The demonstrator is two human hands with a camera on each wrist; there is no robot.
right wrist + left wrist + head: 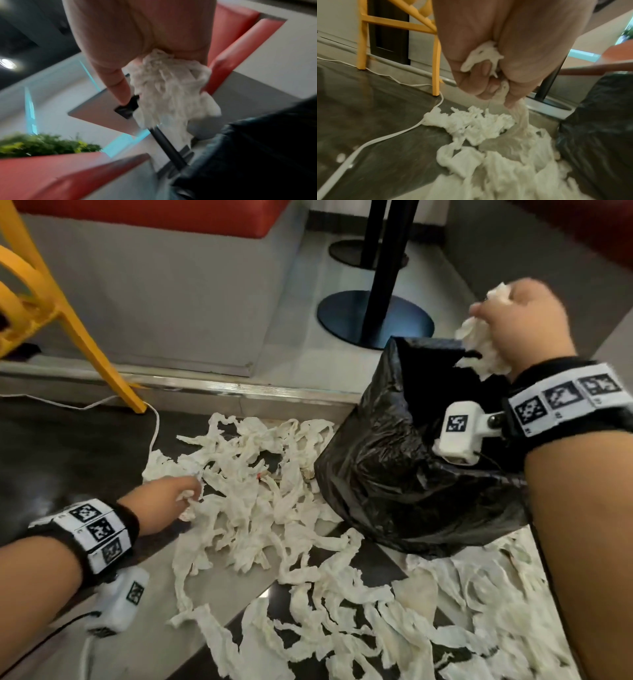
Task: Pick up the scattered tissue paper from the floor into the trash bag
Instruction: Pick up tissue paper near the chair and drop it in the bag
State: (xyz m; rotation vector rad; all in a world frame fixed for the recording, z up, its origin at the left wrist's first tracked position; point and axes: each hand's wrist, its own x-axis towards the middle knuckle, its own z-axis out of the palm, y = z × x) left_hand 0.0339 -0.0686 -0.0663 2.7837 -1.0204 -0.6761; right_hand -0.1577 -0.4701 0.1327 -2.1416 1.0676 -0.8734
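Observation:
Several white tissue strips (260, 501) lie tangled across the floor. A black trash bag (404, 460) stands at the right of the pile, its mouth open upward. My right hand (513, 320) hovers over the bag's mouth and grips a wad of tissue (479, 347), seen hanging from the palm as tissue (168, 88) in the right wrist view. My left hand (178, 494) is down at the pile's left edge, its fingers (481, 81) curled round a strip of tissue (518, 116) that trails to the floor.
A yellow chair leg (96, 344) stands at the left beside a white cable (156, 426) on the floor. Black table posts on round bases (373, 316) rise behind the bag. A raised step with a metal edge (239, 392) borders the pile.

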